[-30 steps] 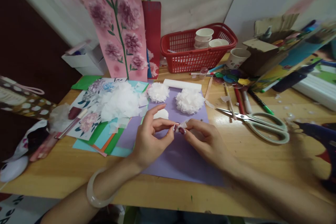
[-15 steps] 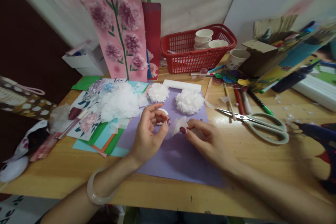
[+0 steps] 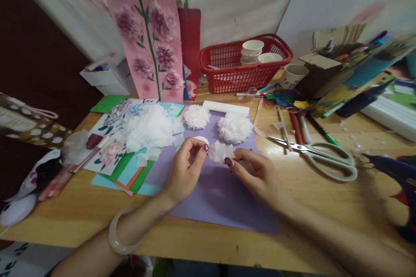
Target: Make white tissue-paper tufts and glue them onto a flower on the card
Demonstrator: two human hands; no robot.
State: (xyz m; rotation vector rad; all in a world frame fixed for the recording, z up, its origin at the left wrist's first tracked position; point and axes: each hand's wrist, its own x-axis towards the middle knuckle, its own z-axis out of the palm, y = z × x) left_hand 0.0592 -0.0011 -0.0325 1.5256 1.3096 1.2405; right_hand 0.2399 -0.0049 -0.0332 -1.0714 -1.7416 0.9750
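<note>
Two bare hands meet over a purple sheet [image 3: 224, 203] on the wooden counter [image 3: 130, 220], seen in the head view. Between them is a crumpled, translucent white tissue piece [image 3: 219, 151]. The left hand [image 3: 183, 171] has a narrow grip, thumb and forefinger closed on the tissue piece's left edge; the right hand [image 3: 260, 177] has its grip closed on the right edge. A white disc [image 3: 202, 139] lies partly hidden just beyond the left fingertips. Farther off on the purple sheet sit a smaller ruffled flower [image 3: 196, 117] to the left and a larger ruffled flower [image 3: 234, 127] to the right, near a white roll [image 3: 225, 107]. Left of these is a heap of white tissue [image 3: 151, 127]; open scissors [image 3: 325, 156] lie on the right, near a dark blue glue gun [image 3: 393, 173]. At the far side, a red basket [image 3: 243, 73] holds white cups [image 3: 252, 47].
</note>
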